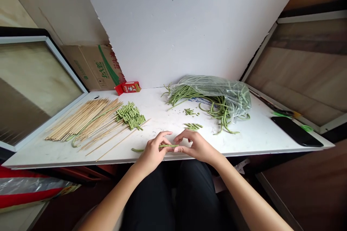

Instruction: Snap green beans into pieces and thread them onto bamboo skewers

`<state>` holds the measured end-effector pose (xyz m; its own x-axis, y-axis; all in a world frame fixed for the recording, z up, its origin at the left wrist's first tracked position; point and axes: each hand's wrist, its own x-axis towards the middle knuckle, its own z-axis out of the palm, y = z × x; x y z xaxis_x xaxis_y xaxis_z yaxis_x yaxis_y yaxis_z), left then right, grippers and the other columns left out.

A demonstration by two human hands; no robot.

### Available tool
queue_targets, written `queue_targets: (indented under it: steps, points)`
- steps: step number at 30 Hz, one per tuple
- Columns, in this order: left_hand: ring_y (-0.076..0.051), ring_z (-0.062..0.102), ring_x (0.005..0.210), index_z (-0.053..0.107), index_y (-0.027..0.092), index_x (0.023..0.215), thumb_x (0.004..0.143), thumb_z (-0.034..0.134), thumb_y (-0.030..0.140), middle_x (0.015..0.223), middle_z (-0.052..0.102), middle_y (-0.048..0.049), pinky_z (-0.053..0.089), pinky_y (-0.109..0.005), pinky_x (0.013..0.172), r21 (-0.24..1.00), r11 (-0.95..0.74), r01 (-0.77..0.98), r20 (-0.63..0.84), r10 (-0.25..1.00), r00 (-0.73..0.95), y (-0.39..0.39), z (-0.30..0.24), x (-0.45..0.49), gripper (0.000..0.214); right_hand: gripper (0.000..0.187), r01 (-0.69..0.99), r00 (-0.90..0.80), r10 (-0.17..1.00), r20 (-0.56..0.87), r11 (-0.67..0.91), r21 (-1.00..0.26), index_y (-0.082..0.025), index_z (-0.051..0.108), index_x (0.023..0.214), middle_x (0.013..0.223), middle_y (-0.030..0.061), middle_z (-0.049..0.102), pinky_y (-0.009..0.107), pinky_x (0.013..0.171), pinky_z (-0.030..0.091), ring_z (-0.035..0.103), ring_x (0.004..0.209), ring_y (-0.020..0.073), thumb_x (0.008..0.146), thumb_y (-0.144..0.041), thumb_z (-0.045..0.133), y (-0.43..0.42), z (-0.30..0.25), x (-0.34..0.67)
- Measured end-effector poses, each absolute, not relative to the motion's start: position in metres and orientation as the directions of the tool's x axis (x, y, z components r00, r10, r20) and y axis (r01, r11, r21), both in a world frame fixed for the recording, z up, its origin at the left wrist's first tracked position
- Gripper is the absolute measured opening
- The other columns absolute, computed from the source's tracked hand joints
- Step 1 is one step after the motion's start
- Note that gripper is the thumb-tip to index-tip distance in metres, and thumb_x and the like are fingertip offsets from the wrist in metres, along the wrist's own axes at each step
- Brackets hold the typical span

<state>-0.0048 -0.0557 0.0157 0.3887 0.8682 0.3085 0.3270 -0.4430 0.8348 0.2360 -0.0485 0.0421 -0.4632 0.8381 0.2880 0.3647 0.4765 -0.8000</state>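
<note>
My left hand (153,150) and my right hand (195,146) meet at the front edge of the white table (255,135), each pinching the same long green bean (168,146) held level between them. The bean's free end trails left past my left hand. A small pile of cut bean pieces (193,126) lies just beyond my right hand. Further left, skewered bean pieces (131,114) rest against a heap of bamboo skewers (84,121).
A clear plastic bag of long beans (214,94) lies at the back right, with loose beans spilling forward. A black phone (296,131) sits at the right edge. A red carton (128,87), a cardboard box (93,66) and a white board (187,32) stand behind.
</note>
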Motion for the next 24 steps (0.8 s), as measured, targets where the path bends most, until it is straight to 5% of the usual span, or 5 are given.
queue_targets:
  steps: [6, 11, 24]
  points:
    - [-0.017, 0.076, 0.087, 0.064, 0.024, 0.136, 0.098, 0.068, 0.017, 0.096, 0.077, -0.0032, 0.061, -0.030, 0.086, 0.843, -0.449, 0.295, 0.326, 0.864, 0.382, -0.053, 0.016, -0.007, 0.039, 0.021, 0.342, -0.450, 0.814, 0.368, 0.537, -0.771, -0.027, 0.084, 0.105, 0.097, 0.0073, 0.080, 0.036, 0.076, 0.050, 0.068, 0.091, 0.0240, 0.098, -0.045, 0.075, -0.050, 0.039, 0.231]
    - [-0.020, 0.074, 0.084, 0.077, 0.020, 0.107, 0.099, 0.072, 0.029, 0.097, 0.079, -0.0069, 0.058, -0.029, 0.074, 0.756, -0.510, 0.410, 0.387, 0.854, 0.348, -0.049, 0.020, -0.008, 0.014, 0.017, 0.382, -0.392, 0.815, 0.427, 0.566, -0.730, -0.028, 0.081, 0.106, 0.097, 0.0074, 0.079, 0.037, 0.074, 0.050, 0.066, 0.095, 0.0255, 0.099, -0.041, 0.075, -0.049, 0.041, 0.232]
    - [-0.017, 0.067, 0.080, 0.079, 0.020, 0.099, 0.104, 0.064, 0.027, 0.092, 0.074, -0.0045, 0.049, -0.029, 0.074, 0.694, -0.567, 0.443, 0.384, 0.812, 0.440, -0.055, 0.020, -0.005, 0.017, 0.011, 0.391, -0.429, 0.795, 0.428, 0.591, -0.706, -0.023, 0.073, 0.094, 0.089, 0.0057, 0.074, 0.040, 0.083, 0.047, 0.060, 0.089, 0.0238, 0.102, -0.022, 0.066, -0.051, 0.030, 0.222]
